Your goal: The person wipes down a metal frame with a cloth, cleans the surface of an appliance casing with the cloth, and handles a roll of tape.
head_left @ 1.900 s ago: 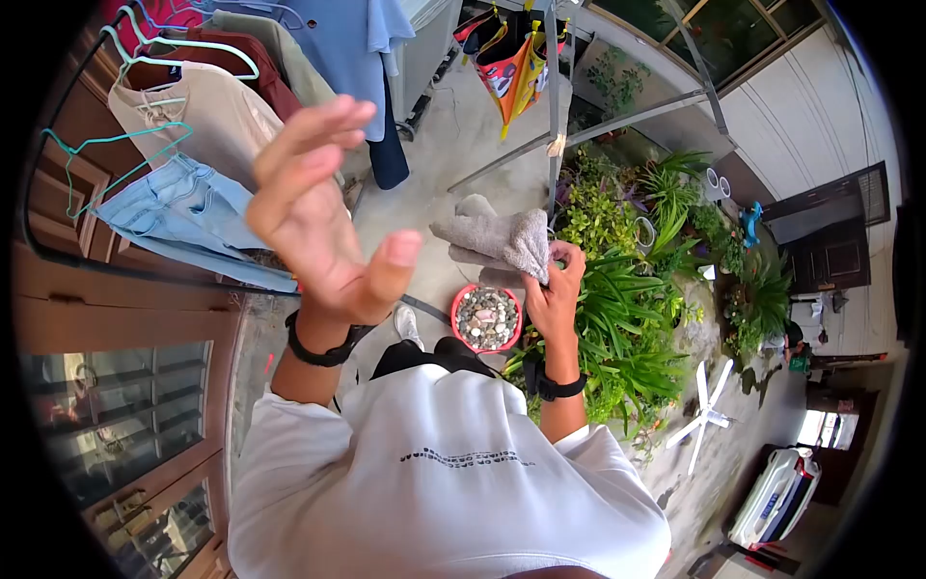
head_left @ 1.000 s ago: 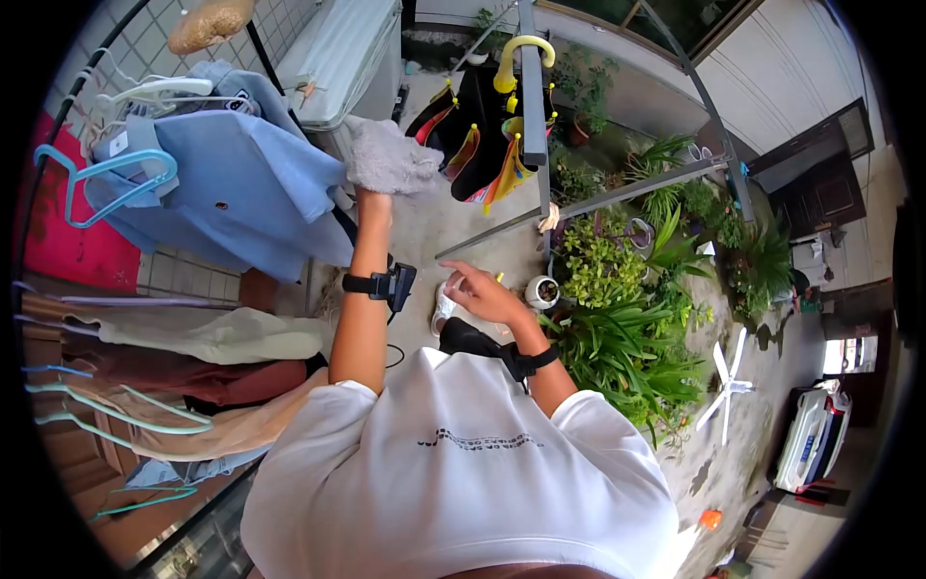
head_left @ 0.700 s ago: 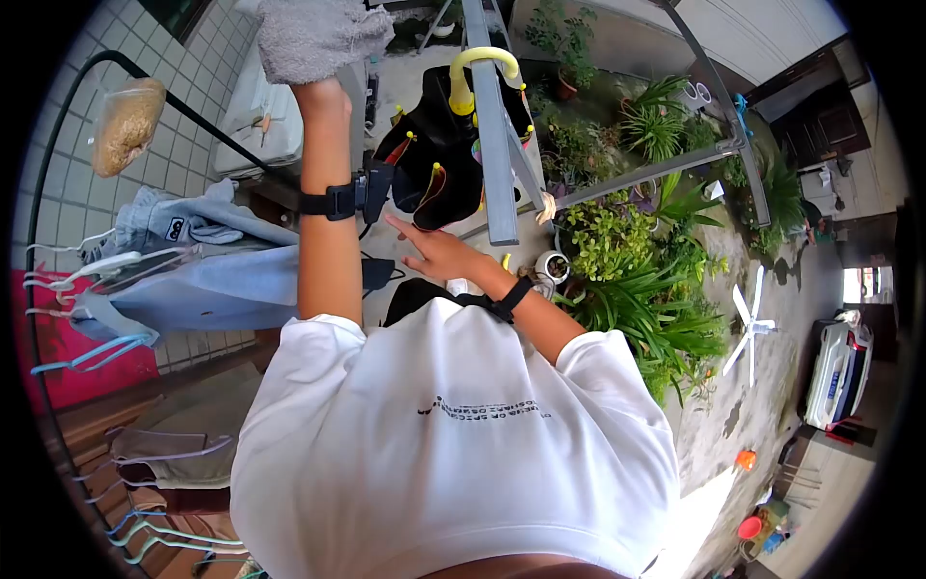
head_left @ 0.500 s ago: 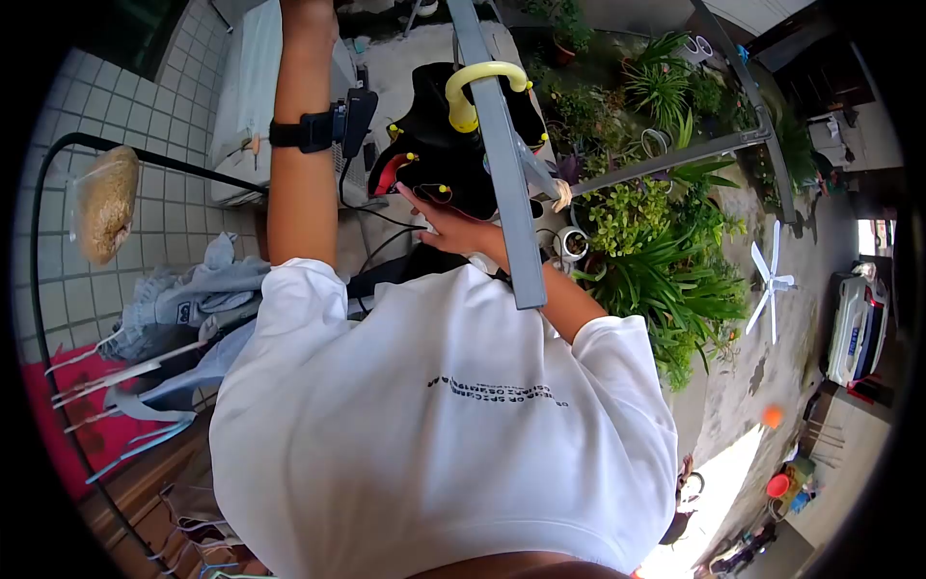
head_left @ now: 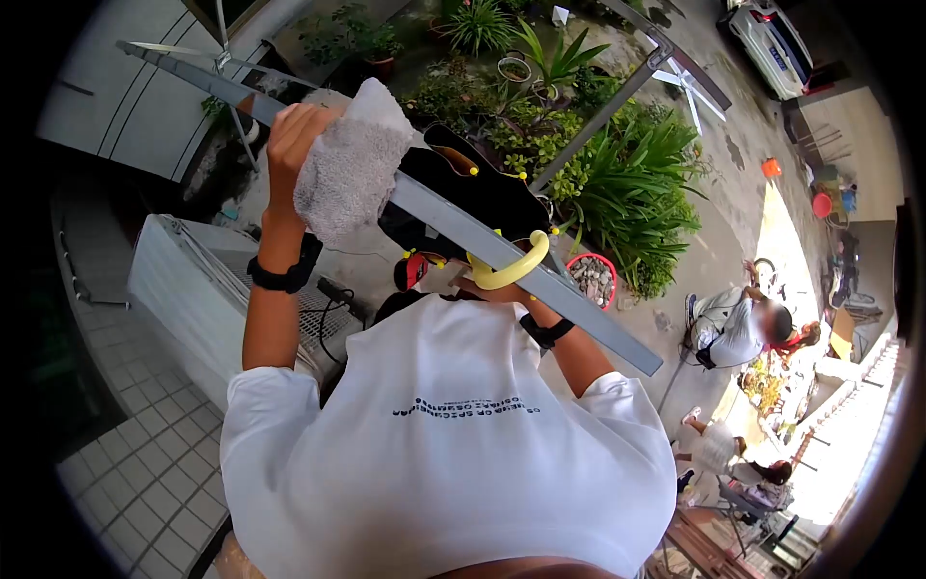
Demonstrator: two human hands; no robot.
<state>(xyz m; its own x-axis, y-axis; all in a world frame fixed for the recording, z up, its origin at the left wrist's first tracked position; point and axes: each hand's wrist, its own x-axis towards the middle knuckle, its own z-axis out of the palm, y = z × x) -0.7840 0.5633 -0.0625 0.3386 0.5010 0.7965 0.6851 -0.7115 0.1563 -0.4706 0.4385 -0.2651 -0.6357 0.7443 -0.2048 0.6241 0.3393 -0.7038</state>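
The thick grey cloth [head_left: 355,174] has a rough, fluffy, matt pile. The long straight grey beam [head_left: 598,330] looks like smooth metal with a dull sheen. The curved pale-yellow handle [head_left: 521,269] looks like smooth, faintly glossy plastic. The white printed T-shirt [head_left: 463,482] is smooth, matt cloth.

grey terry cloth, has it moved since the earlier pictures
Yes, rightward: a second ago the grey terry cloth was left of the grey metal bar; now, gripped in the left hand, it overlaps the bar in view.
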